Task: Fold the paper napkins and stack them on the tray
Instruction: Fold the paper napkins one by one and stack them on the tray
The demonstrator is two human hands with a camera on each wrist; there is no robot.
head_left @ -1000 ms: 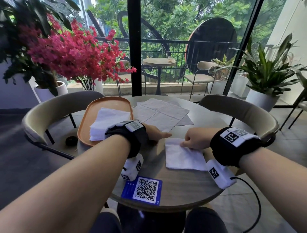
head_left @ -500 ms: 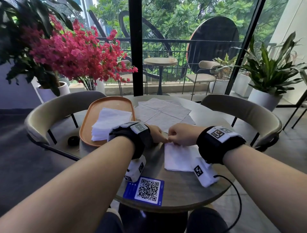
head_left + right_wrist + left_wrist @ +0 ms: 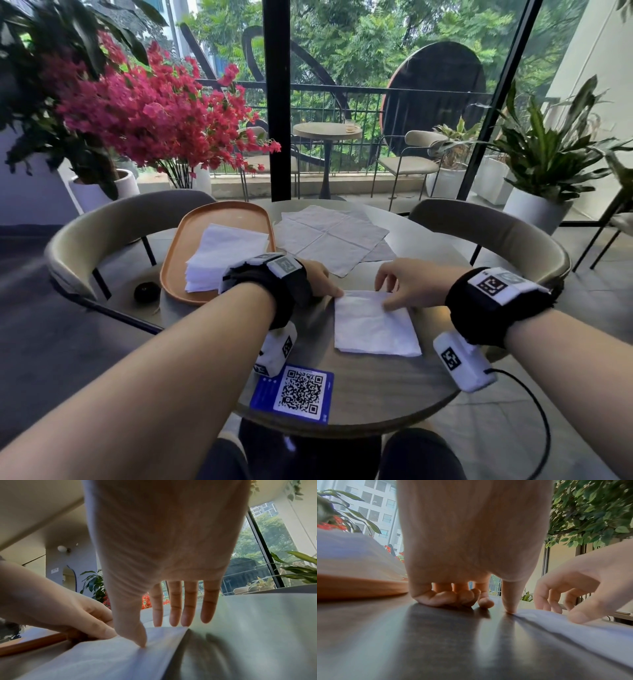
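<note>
Both hands are down on the round table (image 3: 370,394), close together but not touching. Going left to right: the left hand (image 3: 318,278) has its three outer fingers curled under against the tabletop, holding nothing, while its index finger and thumb point down, the thumb tip (image 3: 511,609) pinning the folded napkin (image 3: 373,323) at its far left corner, around 11 o'clock on the napkin. The right hand (image 3: 407,282) sits at about 1 o'clock of the same napkin, fingers (image 3: 175,604) straight and spread just above its far edge, thumb tip pressing on the paper, so it's flat-ish and not gripping anything. The napkin itself lies flat at the middle of the table, right in front of the person. Over at 10 o'clock is the orange tray (image 3: 178,260) with a stack of folded napkins (image 3: 222,257) already on it, hanging a bit over the table edge. At 12 o'clock, a couple of unfolded napkins (image 3: 332,236) are spread out overlapping. Down at 6 o'clock there's a blue QR code card (image 3: 294,394) near the table edge. Can't tell from the wrist views how many layers the napkin has.
</note>
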